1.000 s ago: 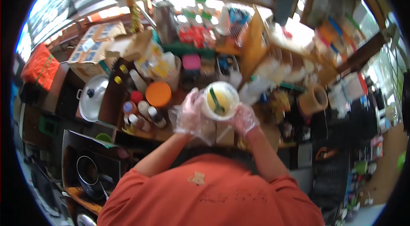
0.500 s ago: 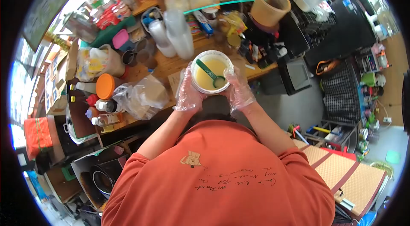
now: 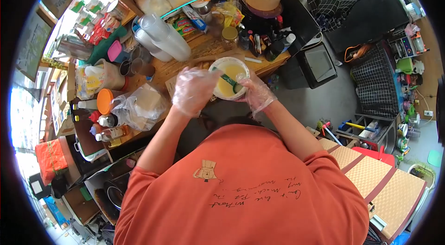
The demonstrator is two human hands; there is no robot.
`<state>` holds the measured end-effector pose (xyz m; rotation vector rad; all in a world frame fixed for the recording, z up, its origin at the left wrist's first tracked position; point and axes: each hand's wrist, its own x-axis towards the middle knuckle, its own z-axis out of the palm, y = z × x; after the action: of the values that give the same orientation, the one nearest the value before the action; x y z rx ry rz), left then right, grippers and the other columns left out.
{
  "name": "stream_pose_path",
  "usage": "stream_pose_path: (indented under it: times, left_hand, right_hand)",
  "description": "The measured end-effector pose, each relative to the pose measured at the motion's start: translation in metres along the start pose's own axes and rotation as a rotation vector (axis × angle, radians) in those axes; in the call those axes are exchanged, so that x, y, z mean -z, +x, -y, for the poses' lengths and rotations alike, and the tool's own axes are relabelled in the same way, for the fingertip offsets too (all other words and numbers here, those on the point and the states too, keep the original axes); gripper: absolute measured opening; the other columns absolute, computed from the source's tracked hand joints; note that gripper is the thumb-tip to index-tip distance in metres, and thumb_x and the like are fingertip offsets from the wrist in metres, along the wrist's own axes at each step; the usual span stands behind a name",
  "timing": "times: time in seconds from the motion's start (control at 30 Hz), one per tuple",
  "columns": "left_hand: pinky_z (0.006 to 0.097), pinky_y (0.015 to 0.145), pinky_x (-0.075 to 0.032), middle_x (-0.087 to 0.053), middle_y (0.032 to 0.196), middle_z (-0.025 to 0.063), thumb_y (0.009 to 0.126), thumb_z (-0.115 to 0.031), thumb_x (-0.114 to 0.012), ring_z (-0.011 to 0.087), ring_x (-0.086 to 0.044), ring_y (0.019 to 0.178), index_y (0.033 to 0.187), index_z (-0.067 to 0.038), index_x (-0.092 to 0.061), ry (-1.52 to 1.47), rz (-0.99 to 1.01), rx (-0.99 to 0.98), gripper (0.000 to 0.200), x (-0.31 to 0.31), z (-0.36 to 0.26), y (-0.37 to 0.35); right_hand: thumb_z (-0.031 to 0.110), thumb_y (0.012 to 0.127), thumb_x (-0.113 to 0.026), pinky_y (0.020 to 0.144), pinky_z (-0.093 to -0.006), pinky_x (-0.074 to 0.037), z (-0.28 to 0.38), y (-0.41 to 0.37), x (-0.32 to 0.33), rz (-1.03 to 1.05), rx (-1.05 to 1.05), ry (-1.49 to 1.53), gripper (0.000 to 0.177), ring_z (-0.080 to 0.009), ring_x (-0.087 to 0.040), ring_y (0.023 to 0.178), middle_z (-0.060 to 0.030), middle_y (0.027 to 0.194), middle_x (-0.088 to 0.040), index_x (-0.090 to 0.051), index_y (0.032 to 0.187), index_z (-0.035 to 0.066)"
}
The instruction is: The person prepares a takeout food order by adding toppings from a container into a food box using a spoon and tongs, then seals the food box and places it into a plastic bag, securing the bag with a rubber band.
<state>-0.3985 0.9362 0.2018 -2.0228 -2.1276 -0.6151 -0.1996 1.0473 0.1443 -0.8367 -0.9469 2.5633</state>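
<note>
One white tub [image 3: 234,59] held at tabletop's [image 3: 208,50] near edge, right hand [image 3: 257,93] gripping its side; left hand [image 3: 192,88] pinched one green spoon [image 3: 228,79] inside; one gold-lidded jar [image 3: 229,37] stood farther in.

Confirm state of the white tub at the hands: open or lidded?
Open. No lid covers the white tub; pale yellow contents and a green scoop show through its mouth.
</note>
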Motion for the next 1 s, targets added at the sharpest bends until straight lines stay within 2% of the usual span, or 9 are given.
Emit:
stream_pose_path:
  times: [0.03, 0.07, 0.13, 0.3, 0.37, 0.47, 0.63, 0.83, 1.0]
  left_hand:
    - [0.0462, 0.084, -0.05, -0.072, 0.088, 0.013, 0.091, -0.024, -0.062, 0.03, -0.07, 0.083, 0.103, -0.007, -0.074, 0.258, 0.193, -0.223, 0.024, 0.003, -0.006, 0.005]
    - [0.0462, 0.084, -0.05, -0.072, 0.088, 0.013, 0.091, -0.024, -0.062, 0.03, -0.07, 0.083, 0.103, -0.007, -0.074, 0.259, 0.193, -0.214, 0.024, 0.004, -0.013, 0.016]
    - [0.0464, 0.087, -0.049, -0.073, 0.086, 0.011, 0.087, -0.02, -0.062, 0.0276, -0.071, 0.087, 0.088, -0.011, -0.076, 0.354, 0.643, -0.123, 0.017, 0.0, -0.022, 0.04]
    - [0.0425, 0.081, -0.047, -0.07, 0.077, 0.0082, 0.082, -0.021, -0.063, 0.0255, -0.07, 0.084, 0.078, -0.015, -0.074, 0.344, 0.338, -0.29, 0.013, -0.002, -0.003, 0.028]
    - [0.0466, 0.077, -0.05, -0.069, 0.077, 0.0111, 0.082, -0.02, -0.063, 0.0301, -0.069, 0.079, 0.075, -0.012, -0.069, -0.128, 0.445, -0.276, 0.013, -0.009, 0.009, 0.02]
    - [0.0481, 0.065, -0.052, -0.068, 0.076, 0.0155, 0.084, -0.017, -0.062, 0.0347, -0.067, 0.073, 0.079, -0.008, -0.069, -0.058, 0.3, -0.235, 0.013, -0.02, 0.01, 0.017]
    - [0.0488, 0.065, -0.052, -0.066, 0.073, 0.0174, 0.086, -0.018, -0.061, 0.034, -0.066, 0.071, 0.076, -0.007, -0.067, 0.123, 0.138, -0.235, 0.016, -0.03, 0.007, 0.004]
    - [0.0486, 0.071, -0.053, -0.069, 0.081, 0.0189, 0.091, -0.027, -0.062, 0.039, -0.067, 0.076, 0.079, -0.004, -0.071, -0.137, 0.419, 0.192, 0.027, -0.022, 0.005, 0.015]
    - [0.0408, 0.072, -0.053, -0.071, 0.081, 0.0194, 0.088, -0.027, -0.068, 0.0339, -0.069, 0.076, 0.087, -0.002, -0.076, -0.355, 0.203, 0.346, 0.025, -0.027, 0.031, 0.007]
  right_hand:
    - [0.03, 0.083, -0.077, 0.099, -0.0518, -0.055, -0.002, 0.001, 0.002, 0.003, -0.006, 0.0, 0.083, -0.0264, -0.053, 0.13, -0.0081, 0.142, -0.05, -0.036, 0.154, 0.018]
    - [0.029, 0.082, -0.079, 0.097, -0.0502, -0.056, -0.005, 0.004, 0.004, 0.017, 0.006, -0.01, 0.085, -0.0258, -0.054, 0.129, -0.0079, 0.142, -0.051, -0.035, 0.154, 0.017]
    - [0.028, 0.081, -0.081, 0.095, -0.0487, -0.056, -0.007, 0.009, 0.007, 0.04, 0.018, -0.026, 0.087, -0.0252, -0.054, 0.128, -0.0076, 0.142, -0.051, -0.035, 0.155, 0.017]
    - [0.026, 0.081, -0.082, 0.092, -0.0475, -0.058, -0.009, 0.01, 0.006, 0.049, 0.033, 0.013, 0.087, -0.0244, -0.055, 0.127, -0.0075, 0.141, -0.052, -0.037, 0.154, 0.017]
    - [0.025, 0.081, -0.082, 0.092, -0.047, -0.058, -0.012, 0.011, 0.011, 0.03, 0.033, 0.032, 0.086, -0.0242, -0.055, 0.127, -0.0077, 0.141, -0.052, -0.037, 0.154, 0.017]
    - [0.022, 0.083, -0.081, 0.093, -0.0456, -0.058, -0.013, 0.01, 0.007, 0.018, 0.043, 0.05, 0.084, -0.0242, -0.056, 0.127, -0.0079, 0.141, -0.053, -0.037, 0.155, 0.017]
    - [0.01, 0.086, -0.078, 0.095, -0.0446, -0.058, -0.024, 0.019, 0.008, -0.006, 0.077, 0.1, 0.084, -0.0252, -0.057, 0.127, -0.0095, 0.144, -0.051, -0.033, 0.157, 0.016]
    - [0.0, 0.083, -0.079, 0.095, -0.0442, -0.058, -0.036, 0.034, 0.003, -0.105, 0.163, -0.001, 0.094, -0.027, -0.057, 0.126, -0.0127, 0.144, -0.05, -0.027, 0.16, 0.014]
    - [-0.002, 0.083, -0.079, 0.094, -0.0437, -0.058, -0.03, 0.027, -0.006, -0.098, 0.144, 0.041, 0.093, -0.0284, -0.057, 0.127, -0.0144, 0.144, -0.049, -0.028, 0.159, 0.015]
